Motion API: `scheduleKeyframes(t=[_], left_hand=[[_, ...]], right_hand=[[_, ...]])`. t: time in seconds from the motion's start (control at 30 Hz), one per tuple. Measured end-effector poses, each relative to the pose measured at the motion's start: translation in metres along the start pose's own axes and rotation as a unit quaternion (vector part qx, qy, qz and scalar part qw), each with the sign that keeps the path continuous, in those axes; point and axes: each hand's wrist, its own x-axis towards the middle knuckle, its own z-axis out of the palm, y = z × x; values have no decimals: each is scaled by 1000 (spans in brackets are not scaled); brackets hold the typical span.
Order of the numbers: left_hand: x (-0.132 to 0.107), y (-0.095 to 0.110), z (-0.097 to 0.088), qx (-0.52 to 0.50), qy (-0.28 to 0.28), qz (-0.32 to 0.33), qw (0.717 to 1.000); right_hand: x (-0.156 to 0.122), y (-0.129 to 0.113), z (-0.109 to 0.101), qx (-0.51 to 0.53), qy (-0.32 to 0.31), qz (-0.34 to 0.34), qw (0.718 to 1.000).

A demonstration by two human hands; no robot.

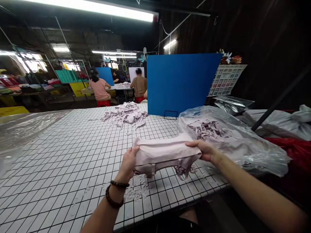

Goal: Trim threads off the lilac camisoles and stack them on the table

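A stack of pale pink folded garments is held just above the gridded white table. My left hand grips its left end, fingers wrapped round the edge. My right hand clasps the right end, thumb on top. Thin straps with small rings dangle from the stack's underside. A beaded bracelet circles my left wrist.
A clear plastic bag full of similar pink pieces lies to the right. A loose pile of garments sits farther back, beside a blue divider board. Fabric scraps litter the table. Two people sit at a far table.
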Motion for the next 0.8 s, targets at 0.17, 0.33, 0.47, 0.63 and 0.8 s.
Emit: scheduleKeyframes(t=[0.17, 0.33, 0.47, 0.63, 0.8], left_hand=[[-7, 53, 11, 173, -31, -69, 982], [-15, 89, 28, 302, -78, -81, 947], [-14, 98, 32, 357, -105, -50, 927], [-5, 96, 38, 343, -115, -11, 932], [16, 75, 86, 240, -161, 56, 956]], right_hand=[[-3, 84, 10, 214, -86, 132, 964], [-7, 138, 54, 342, -132, 110, 924], [-5, 153, 76, 352, -127, 148, 915], [-19, 101, 45, 276, 0, -26, 961], [-61, -11, -33, 110, 138, -171, 969]])
